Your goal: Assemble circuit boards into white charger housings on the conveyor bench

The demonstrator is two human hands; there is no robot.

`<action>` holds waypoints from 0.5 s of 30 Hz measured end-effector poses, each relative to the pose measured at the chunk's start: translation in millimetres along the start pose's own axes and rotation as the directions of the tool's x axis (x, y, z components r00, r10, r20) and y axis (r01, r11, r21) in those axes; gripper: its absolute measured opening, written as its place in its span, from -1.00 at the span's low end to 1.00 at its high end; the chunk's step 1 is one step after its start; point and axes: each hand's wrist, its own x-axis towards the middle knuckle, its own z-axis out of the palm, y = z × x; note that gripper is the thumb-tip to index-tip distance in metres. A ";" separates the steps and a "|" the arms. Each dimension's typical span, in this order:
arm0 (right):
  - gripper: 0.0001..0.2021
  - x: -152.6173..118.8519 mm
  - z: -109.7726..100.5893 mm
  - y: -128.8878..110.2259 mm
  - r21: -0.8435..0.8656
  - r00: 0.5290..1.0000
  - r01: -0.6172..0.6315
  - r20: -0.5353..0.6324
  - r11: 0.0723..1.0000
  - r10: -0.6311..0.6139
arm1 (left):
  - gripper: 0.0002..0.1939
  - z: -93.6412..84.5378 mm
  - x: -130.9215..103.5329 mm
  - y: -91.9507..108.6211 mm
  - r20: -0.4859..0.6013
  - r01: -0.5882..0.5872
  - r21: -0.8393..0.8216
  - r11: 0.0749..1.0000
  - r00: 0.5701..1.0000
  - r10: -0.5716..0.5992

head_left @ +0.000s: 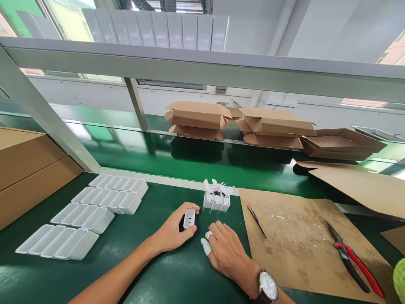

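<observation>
The left hand [175,230] has its fingers curled closed around a small white charger [189,218], holding it upright just above the green table [152,270], with the face that carries the two ports turned toward the camera. The right hand [226,251] rests flat on the table just beside it, fingers loosely spread and gripping nothing; white finger covers [206,245] sit on the thumb and one fingertip. Just beyond both hands stand three open white boxes [217,199] with their flaps up (something white sits inside each, too small to tell). To the left lie rows of closed white boxes [95,211]. On the brown board [294,249] to the right lie tweezers [255,218] and red-handled cutters [354,259], well apart from the hands. To handle the charger well, a light grip by its edges, with the covered fingertips taking the glossy faces, would likely keep it free of marks.
</observation>
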 end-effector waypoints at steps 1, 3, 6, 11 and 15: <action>-0.88 -2.1 1.6 -0.5 0.009 1.000 -0.004 -0.005 1.000 0.004 | -0.51 1.4 -0.4 -1.3 -0.001 0.028 -0.027 0.999 1.000 -0.028; -0.88 -5.7 2.7 -0.8 0.037 1.000 -0.011 0.003 0.999 0.011 | -0.43 3.6 -0.9 -4.2 -0.007 0.057 -0.074 0.996 0.998 -0.057; -0.92 -10.6 9.4 1.1 0.110 0.999 -0.027 -0.021 0.994 0.030 | -0.38 4.3 -1.9 -10.8 -0.012 0.062 -0.127 0.990 0.998 -0.064; -0.82 -14.2 56.9 9.5 0.164 0.984 0.064 -0.178 0.984 -0.034 | -0.32 4.1 -5.2 -30.9 0.007 0.114 -0.163 0.980 0.993 -0.114; -0.70 -5.2 89.7 13.5 0.192 0.968 -0.065 -0.228 0.979 0.109 | -0.19 7.9 -0.3 -47.7 -0.034 0.216 -0.270 0.938 0.972 -0.234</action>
